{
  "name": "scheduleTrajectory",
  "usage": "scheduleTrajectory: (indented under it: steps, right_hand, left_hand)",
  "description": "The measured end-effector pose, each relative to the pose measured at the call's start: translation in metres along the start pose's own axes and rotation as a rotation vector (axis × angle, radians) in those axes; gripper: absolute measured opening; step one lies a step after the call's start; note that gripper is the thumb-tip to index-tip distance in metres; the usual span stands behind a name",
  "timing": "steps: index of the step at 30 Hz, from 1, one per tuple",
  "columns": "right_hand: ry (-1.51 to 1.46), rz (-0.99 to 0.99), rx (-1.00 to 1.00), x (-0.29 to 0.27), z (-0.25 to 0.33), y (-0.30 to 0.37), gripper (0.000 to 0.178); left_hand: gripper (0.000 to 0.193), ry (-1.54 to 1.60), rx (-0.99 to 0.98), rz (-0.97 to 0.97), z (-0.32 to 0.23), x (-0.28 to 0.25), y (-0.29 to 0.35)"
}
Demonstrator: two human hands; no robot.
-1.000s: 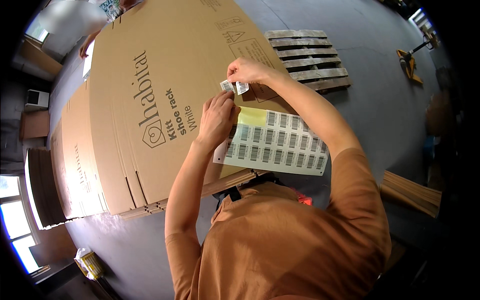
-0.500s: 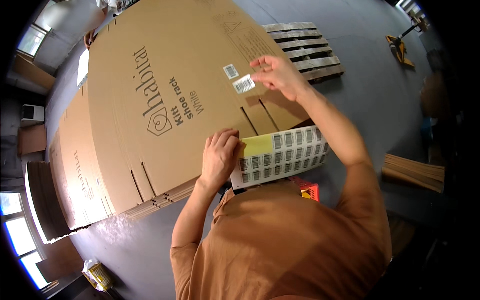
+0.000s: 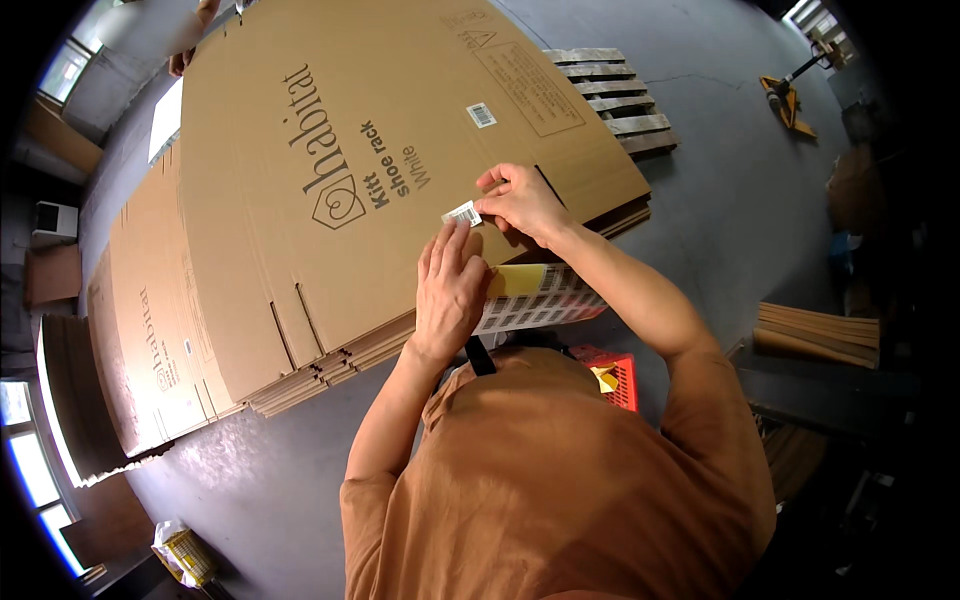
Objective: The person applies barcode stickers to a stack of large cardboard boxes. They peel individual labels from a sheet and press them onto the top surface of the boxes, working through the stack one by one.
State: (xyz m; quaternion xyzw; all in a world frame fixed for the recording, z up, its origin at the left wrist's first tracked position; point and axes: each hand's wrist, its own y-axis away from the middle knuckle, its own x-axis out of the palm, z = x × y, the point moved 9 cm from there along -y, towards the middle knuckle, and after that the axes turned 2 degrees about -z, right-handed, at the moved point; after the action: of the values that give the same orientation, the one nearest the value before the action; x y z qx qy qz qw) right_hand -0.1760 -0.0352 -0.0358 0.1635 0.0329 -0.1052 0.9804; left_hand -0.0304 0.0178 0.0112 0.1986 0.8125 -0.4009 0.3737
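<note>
A cardboard stack is carrying a barcode label toward its far right; the grey floor is bearing a wooden pallet beyond.

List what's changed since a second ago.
The left hand and right hand have moved off the first label, which lies flat on the carton. The right hand has brought the second label toward the person's body, and the left hand has come up to it. The label sheet now hangs past the carton's near edge. Unchanged: left hand at the sheet's corner.
</note>
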Motion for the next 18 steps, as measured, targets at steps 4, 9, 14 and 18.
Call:
scheduleTrajectory:
  steps: [4, 9, 14, 18]
  right_hand:
    - [0.170, -0.013, -0.099, 0.005, 0.004, -0.002, 0.032]
    - [0.950, -0.259, -0.540, 0.000, 0.037, 0.006, 0.033]
    - [0.759, 0.089, -0.354, -0.034, 0.033, 0.017, 0.031]
    - [0.735, 0.309, -0.447, -0.052, 0.031, 0.076, 0.034]
  left_hand:
    - [0.016, 0.000, -0.071, 0.059, 0.011, 0.012, -0.002]
    - [0.016, -0.018, -0.072, 0.069, 0.012, 0.013, -0.004]
    - [0.013, 0.284, -0.322, 0.070, 0.039, -0.013, -0.002]
    - [0.016, 0.499, -0.591, -0.007, 0.059, -0.036, 0.017]
